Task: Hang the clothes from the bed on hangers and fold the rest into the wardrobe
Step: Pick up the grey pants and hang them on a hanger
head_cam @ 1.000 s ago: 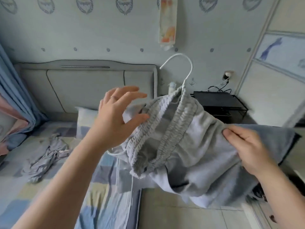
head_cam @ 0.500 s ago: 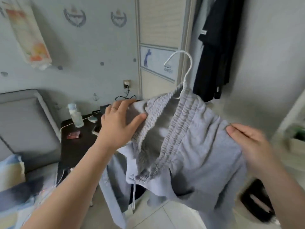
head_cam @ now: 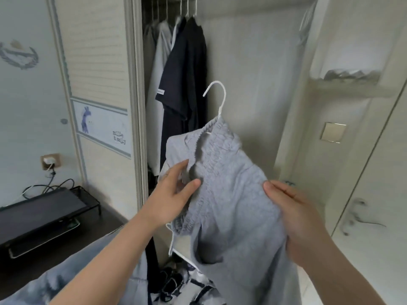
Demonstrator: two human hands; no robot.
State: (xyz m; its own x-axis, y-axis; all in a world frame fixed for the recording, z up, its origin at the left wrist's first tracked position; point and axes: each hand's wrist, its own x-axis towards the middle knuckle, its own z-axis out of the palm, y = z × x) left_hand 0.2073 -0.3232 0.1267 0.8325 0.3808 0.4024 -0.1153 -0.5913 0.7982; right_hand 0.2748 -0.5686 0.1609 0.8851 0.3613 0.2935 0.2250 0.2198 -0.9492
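Your left hand (head_cam: pixel 174 190) pinches grey sweatpants (head_cam: pixel 231 205) at waistband, thumb against fingers (head_cam: pixel 181 167). Right hand (head_cam: pixel 290 208) clamps hip side, thumb on top, fingers hidden beneath. Two-sided hold keeps pants seated on white hanger (head_cam: pixel 220 100); hook free, facing open wardrobe (head_cam: pixel 242 62) beside dark shirt (head_cam: pixel 185 84).

Home bedroom, open wardrobe (head_cam: pixel 242 62), hanging clothes (head_cam: pixel 182 73)

Head camera faces the wardrobe (head_cam: pixel 242 67), seemingly close.

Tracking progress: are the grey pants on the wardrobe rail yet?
No. The grey pants sit on a white hanger whose hook is free in the air; left hand and right hand hold them.
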